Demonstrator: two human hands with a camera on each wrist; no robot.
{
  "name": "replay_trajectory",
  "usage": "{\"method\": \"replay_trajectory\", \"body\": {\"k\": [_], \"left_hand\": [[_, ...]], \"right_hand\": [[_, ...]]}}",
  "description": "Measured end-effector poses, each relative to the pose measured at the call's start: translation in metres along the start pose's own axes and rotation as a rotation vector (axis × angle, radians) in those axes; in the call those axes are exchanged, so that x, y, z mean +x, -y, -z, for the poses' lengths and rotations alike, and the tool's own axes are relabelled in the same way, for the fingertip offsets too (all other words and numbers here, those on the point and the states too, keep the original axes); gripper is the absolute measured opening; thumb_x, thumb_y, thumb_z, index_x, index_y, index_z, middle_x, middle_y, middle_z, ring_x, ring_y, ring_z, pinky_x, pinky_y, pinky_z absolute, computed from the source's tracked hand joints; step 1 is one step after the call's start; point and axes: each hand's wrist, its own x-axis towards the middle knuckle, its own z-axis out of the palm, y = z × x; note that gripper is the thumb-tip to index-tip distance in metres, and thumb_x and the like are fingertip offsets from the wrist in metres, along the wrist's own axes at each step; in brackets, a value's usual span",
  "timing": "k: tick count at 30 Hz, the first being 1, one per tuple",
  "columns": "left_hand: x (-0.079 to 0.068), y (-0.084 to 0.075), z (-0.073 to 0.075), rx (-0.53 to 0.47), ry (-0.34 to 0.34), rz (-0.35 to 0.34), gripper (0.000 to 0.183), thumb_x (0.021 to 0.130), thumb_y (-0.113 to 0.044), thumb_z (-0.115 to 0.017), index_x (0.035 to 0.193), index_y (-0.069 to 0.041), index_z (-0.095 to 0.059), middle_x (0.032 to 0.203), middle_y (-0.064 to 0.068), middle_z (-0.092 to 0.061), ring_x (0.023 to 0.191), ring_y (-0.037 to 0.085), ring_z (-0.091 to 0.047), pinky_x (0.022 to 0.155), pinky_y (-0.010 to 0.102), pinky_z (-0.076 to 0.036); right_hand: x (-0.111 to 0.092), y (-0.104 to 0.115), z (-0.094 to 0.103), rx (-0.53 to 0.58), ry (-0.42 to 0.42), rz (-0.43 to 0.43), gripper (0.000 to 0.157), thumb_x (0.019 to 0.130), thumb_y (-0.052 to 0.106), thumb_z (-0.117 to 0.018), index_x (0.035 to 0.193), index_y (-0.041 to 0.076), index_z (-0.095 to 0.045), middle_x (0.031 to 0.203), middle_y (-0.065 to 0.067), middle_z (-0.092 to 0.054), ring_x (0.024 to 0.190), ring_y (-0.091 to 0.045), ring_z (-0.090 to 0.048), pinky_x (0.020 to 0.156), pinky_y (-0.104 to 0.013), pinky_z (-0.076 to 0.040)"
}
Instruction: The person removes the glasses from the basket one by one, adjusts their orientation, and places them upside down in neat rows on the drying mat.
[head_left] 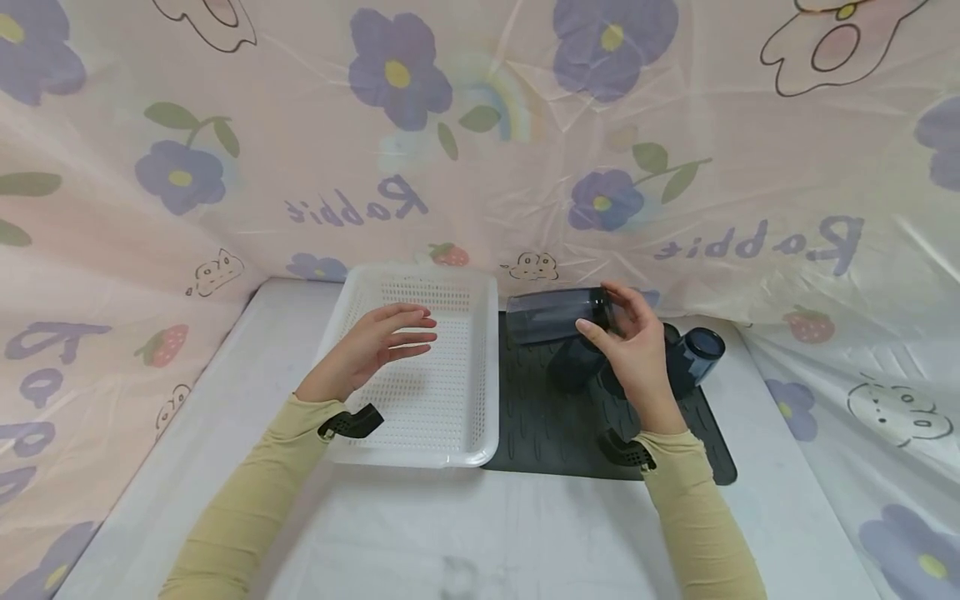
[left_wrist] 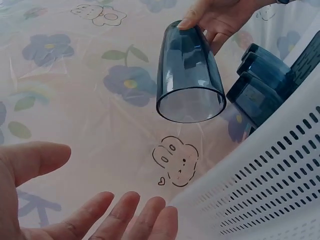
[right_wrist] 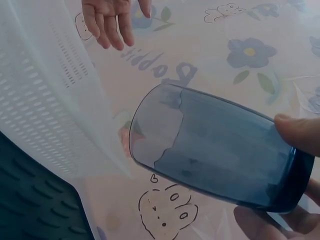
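A blue tinted drinking glass [head_left: 551, 317] lies sideways in the air above the dark mat, its mouth toward the left hand. My right hand [head_left: 637, 350] grips it by the thick base, thumb on one side and fingers on the other, as the right wrist view shows. My left hand [head_left: 382, 346] is over the white basket [head_left: 491, 392], fingers spread and nothing in them. In the left wrist view the held glass [left_wrist: 190, 70] has its rim facing the left palm. More blue glasses [head_left: 696, 358] stand upside down on the mat, partly hidden behind the right hand.
The dark ridged drying mat [head_left: 536, 433] lies right of the perforated basket, whose rim overlaps the mat's left side in the head view. Both rest on a white table [head_left: 420, 533]. A printed curtain [head_left: 480, 167] with flowers and rabbits hangs behind and along the sides.
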Motion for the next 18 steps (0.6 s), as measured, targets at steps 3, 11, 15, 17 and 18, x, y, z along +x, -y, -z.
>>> {"method": "replay_trajectory", "body": {"k": [3,11,15,17,18], "left_hand": [[-0.002,0.001,0.004,0.003,-0.003,0.004,0.032,0.097,-0.017,-0.058,0.124,-0.002,-0.052,0.13,0.019,-0.05,0.119,0.034,-0.052,0.098,0.041,-0.048],[-0.004,0.002,0.013,0.029,-0.012,-0.008,0.031,0.098,-0.016,-0.056,0.125,-0.001,-0.051,0.13,0.02,-0.052,0.121,0.036,-0.051,0.098,0.042,-0.048],[-0.004,0.002,0.016,0.019,-0.027,0.0,0.031,0.099,-0.016,-0.055,0.126,-0.001,-0.05,0.135,0.024,-0.047,0.121,0.037,-0.051,0.098,0.042,-0.048],[-0.003,0.002,0.018,0.009,-0.034,-0.003,0.031,0.1,-0.016,-0.054,0.126,0.0,-0.049,0.134,0.024,-0.047,0.122,0.037,-0.05,0.098,0.043,-0.048],[-0.002,0.002,0.018,0.006,-0.035,-0.005,0.032,0.1,-0.016,-0.053,0.127,0.0,-0.049,0.134,0.024,-0.047,0.122,0.038,-0.05,0.098,0.043,-0.048]], "right_hand": [[0.0,-0.003,0.0,-0.048,0.004,0.014,0.059,0.083,0.004,-0.075,0.136,0.013,-0.052,0.132,-0.013,-0.048,0.12,-0.024,-0.053,0.086,-0.022,-0.053],[0.0,-0.002,-0.003,-0.159,0.049,0.052,0.061,0.082,0.003,-0.075,0.138,0.013,-0.051,0.136,-0.01,-0.048,0.121,-0.025,-0.052,0.085,-0.022,-0.053],[-0.006,0.009,-0.01,-0.239,0.065,0.065,0.062,0.081,-0.002,-0.075,0.137,0.004,-0.05,0.133,-0.016,-0.05,0.113,-0.03,-0.056,0.08,-0.021,-0.054],[-0.006,0.005,-0.012,-0.27,0.07,0.065,0.063,0.08,-0.002,-0.075,0.137,0.003,-0.049,0.132,-0.017,-0.051,0.111,-0.032,-0.057,0.083,-0.028,-0.055],[-0.006,-0.001,-0.012,-0.28,0.072,0.068,0.064,0.08,-0.002,-0.076,0.138,0.003,-0.049,0.131,-0.017,-0.051,0.11,-0.032,-0.057,0.084,-0.032,-0.056]]}}
